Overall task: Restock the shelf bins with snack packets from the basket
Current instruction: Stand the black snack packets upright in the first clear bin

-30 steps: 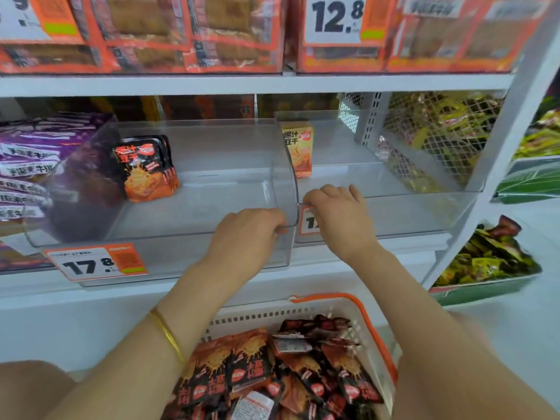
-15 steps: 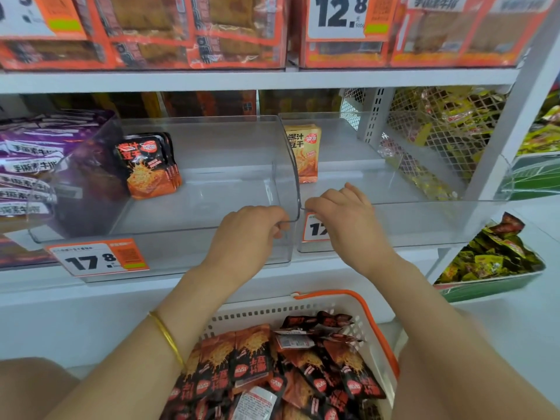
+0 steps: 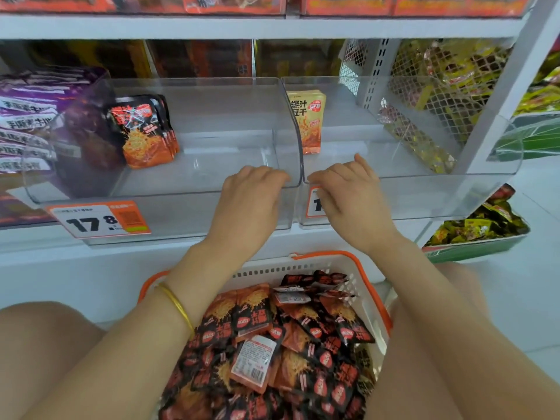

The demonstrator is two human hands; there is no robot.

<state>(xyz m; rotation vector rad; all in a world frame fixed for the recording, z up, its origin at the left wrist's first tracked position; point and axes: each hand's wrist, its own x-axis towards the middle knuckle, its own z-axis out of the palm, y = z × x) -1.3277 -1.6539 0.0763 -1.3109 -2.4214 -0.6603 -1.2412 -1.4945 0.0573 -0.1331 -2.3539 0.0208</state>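
Note:
Two clear plastic bins sit side by side on the white shelf. The left bin [image 3: 212, 183] holds a few orange-and-black packets [image 3: 142, 131] at its back left. A single yellow-orange packet [image 3: 307, 122] stands in the right bin [image 3: 424, 192]. My left hand [image 3: 251, 195] grips the front rim of the left bin at its right corner. Fingers of my right hand [image 3: 348, 192] curl over the front rim of the right bin at its left corner. Below them a white basket [image 3: 368, 301] with orange handles holds several black-and-orange snack packets [image 3: 272, 344].
Purple packets [image 3: 24, 116] fill a bin at the far left. A 17.8 price tag [image 3: 100, 219] hangs on the left bin. A white mesh divider [image 3: 424, 86] fences off yellow packets on the right. A green tray [image 3: 478, 234] sits lower right. My knees flank the basket.
Both hands keep hold of the bin corners. The right bin's front has come forward, nearer level with the left bin's front. The view has tilted down toward the basket.

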